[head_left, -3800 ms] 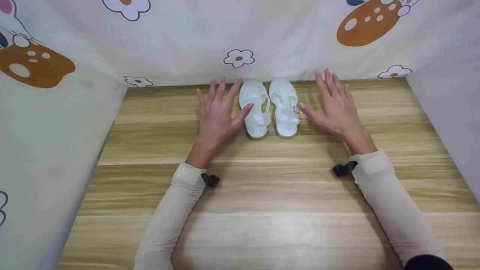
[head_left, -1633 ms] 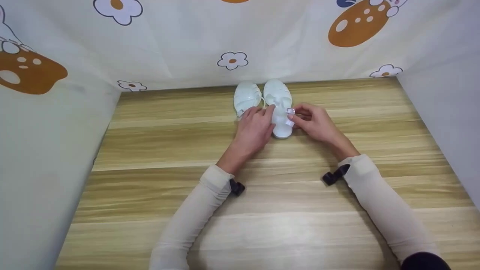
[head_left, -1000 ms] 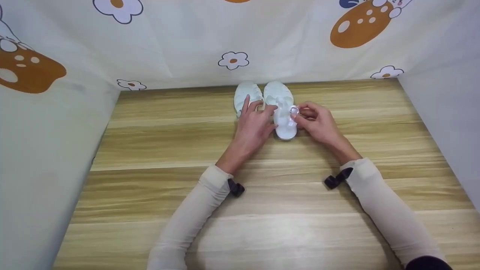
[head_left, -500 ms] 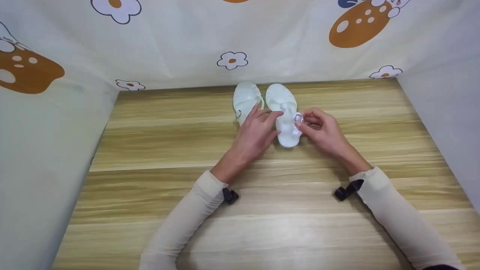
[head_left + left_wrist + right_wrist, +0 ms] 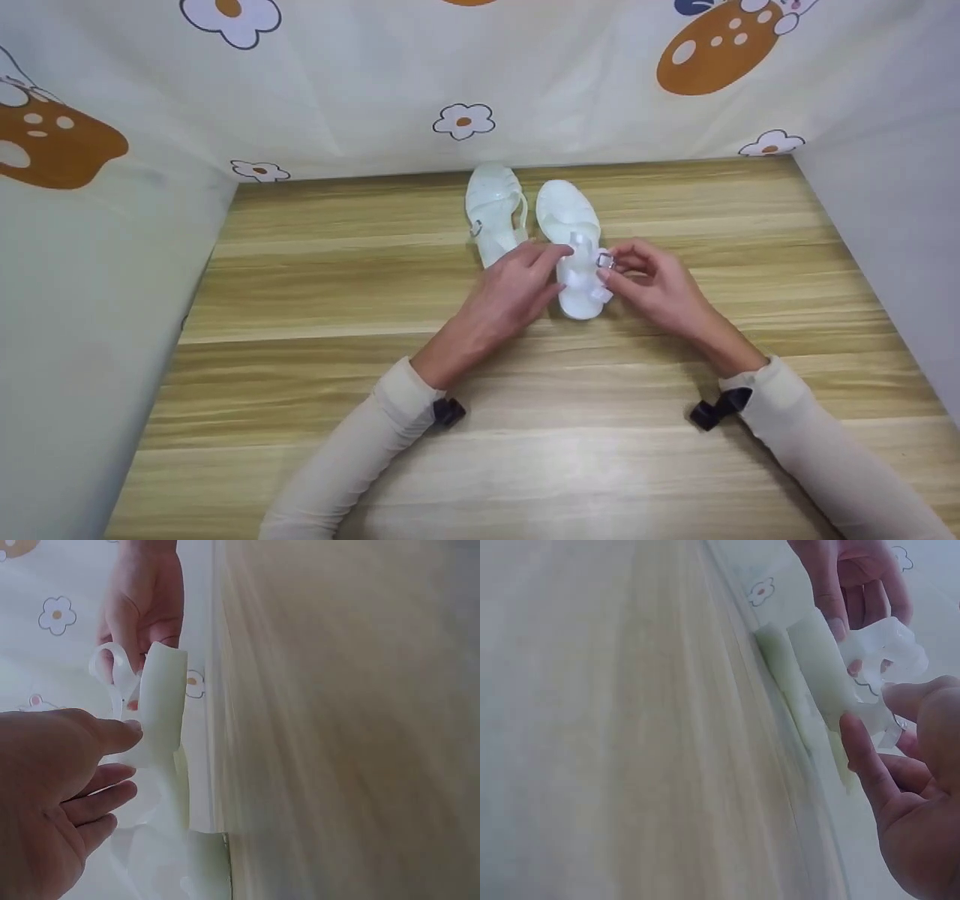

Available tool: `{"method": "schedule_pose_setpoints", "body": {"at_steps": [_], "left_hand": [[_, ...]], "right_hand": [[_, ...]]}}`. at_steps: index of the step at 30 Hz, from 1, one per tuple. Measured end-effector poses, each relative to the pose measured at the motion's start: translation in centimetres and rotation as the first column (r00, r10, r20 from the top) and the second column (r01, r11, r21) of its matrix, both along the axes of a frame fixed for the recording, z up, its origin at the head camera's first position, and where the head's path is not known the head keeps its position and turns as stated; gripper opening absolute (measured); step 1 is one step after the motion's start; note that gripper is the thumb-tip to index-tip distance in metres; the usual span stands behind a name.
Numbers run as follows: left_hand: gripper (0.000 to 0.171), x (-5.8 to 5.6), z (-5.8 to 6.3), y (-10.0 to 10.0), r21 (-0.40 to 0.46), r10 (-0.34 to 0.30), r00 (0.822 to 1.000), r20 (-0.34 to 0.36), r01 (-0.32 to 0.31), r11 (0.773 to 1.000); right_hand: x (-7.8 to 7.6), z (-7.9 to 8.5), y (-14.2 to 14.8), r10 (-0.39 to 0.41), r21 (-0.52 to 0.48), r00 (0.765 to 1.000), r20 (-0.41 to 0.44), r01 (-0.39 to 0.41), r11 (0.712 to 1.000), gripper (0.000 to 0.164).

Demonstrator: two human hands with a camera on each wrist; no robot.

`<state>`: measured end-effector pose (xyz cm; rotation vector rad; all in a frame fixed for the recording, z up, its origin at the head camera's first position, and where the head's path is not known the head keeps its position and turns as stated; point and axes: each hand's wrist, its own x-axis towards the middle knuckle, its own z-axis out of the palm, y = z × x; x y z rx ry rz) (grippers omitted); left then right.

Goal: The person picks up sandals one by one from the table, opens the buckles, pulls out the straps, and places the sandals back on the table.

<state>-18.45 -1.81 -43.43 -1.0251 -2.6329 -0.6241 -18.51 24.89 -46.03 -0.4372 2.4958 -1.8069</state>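
Two pale mint jelly sandals are in the head view. The right-hand sandal [image 5: 566, 206] is between the hands, toe toward the wall and turned slightly left. My left hand [image 5: 514, 289] grips its left side near the heel, thumb and index on the edge. My right hand [image 5: 664, 292] pinches its right side beside the small metal buckle [image 5: 604, 259]. Both wrist views show its heel [image 5: 163, 690] with the ankle strap [image 5: 889, 645] standing up as a loop. The other sandal [image 5: 493, 195] lies flat to the left, its heel hidden behind my left hand.
A pale printed cloth [image 5: 360, 90] forms the back wall, and the other sandal's toe lies close to it. Plain side walls [image 5: 67, 315] flank the wood-grain surface [image 5: 315, 300]. Each sleeve cuff carries a small black camera [image 5: 448, 412].
Both hands came from lying spread beside the sandals to gripping the right-hand one. They have drawn it toward me, away from the wall, and it has turned slightly. The other sandal stays put.
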Motion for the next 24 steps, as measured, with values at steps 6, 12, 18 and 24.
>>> {"method": "schedule_pose_setpoints", "body": {"at_steps": [6,12,18,24], "left_hand": [[0.042,1.0,0.1,-0.1,0.008,-0.023,0.998,0.052,0.022,1.000],[0.042,1.7,0.1,-0.5,0.019,-0.036,0.991,0.131,0.033,0.999],[0.042,2.1,0.1,-1.5,0.078,-0.102,0.966,0.236,0.086,0.993],[0.044,2.3,0.1,-2.5,0.106,-0.182,0.936,0.302,0.157,0.982]], "right_hand": [[1.2,0.2,0.4,0.010,0.084,1.000,0.028,-0.012,0.996,0.031],[1.8,0.2,0.2,0.052,0.098,0.998,0.031,-0.055,0.994,0.031],[2.5,0.3,-0.2,0.102,0.114,0.994,0.051,-0.107,0.988,0.028],[3.0,0.6,-0.7,0.177,0.150,0.981,0.075,-0.186,0.971,0.021]]}}
